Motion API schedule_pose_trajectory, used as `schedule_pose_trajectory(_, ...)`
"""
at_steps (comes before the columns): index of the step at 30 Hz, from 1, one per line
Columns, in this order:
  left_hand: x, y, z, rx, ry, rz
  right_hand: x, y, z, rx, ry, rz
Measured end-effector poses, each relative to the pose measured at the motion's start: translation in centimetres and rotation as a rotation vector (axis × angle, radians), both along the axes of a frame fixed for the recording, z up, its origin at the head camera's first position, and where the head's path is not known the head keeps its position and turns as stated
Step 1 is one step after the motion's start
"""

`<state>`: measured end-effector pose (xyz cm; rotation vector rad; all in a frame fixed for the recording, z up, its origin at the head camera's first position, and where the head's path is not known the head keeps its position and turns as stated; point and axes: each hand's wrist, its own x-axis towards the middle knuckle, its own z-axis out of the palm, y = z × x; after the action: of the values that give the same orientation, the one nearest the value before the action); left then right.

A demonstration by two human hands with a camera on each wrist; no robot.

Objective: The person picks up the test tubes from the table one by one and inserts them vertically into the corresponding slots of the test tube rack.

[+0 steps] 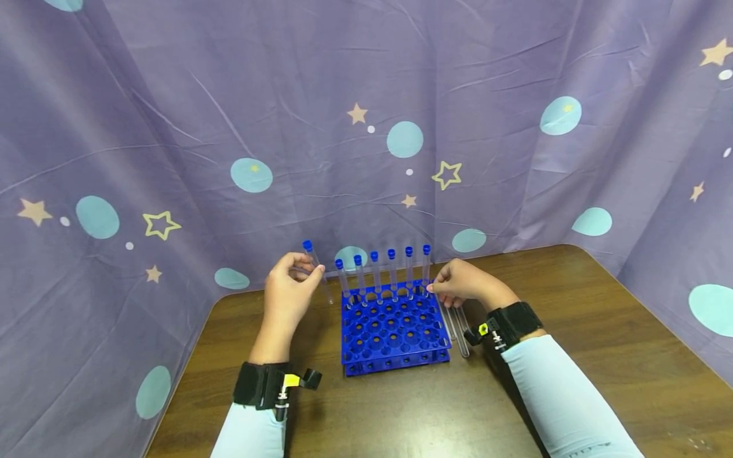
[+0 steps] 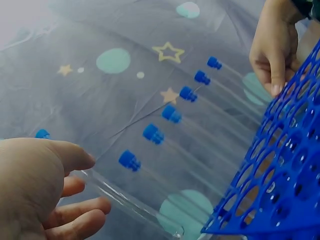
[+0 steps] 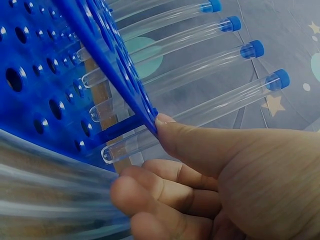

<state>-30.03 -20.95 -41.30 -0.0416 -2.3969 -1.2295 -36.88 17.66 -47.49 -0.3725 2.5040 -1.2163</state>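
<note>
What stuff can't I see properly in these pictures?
Upper part of the held tube: left wrist view, mostly behind the left hand.
Upper ends of the loose tubes: head view, covered by the right hand, so caps can't be checked there.
Rest of the blue rack: right wrist view, cut off by the left and top edges.
Mark on the right sleeve: head view, too small to read.

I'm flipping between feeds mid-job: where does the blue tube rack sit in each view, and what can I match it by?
Head: the blue rack is near the centre, below mid-height.
Left wrist: the rack is at lower right, cut off by the edge.
Right wrist: the rack is at upper left, also cut off.
Shared landmark: the blue-capped tubes standing in it.
</note>
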Motion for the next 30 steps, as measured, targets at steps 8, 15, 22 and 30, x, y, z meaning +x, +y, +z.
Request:
schedule_pose_trajectory(8, 0.1, 1.1, -0.4, -0.004, 0.007, -0.087, 0.0, 0.1, -0.1, 0.017, 0.002, -0.007)
schedule_pose_trajectory(15, 0.1, 1.6, -0.7, -0.01, -0.016, -0.152, -0.1, 0.0, -0.1, 0.011, 0.006, -0.002)
schedule_pose_trajectory(22, -0.1, 1.8, -1.3, -0.035, -0.071, -0.184, -0.1, 0.0, 0.0, 0.024, 0.009, 0.002)
schedule_pose_trajectory(30, -0.4, 1.8, -1.8, -0.078, -0.138, -0.205, -0.3, 0.1, 0.0, 0.026, 0.009, 0.008)
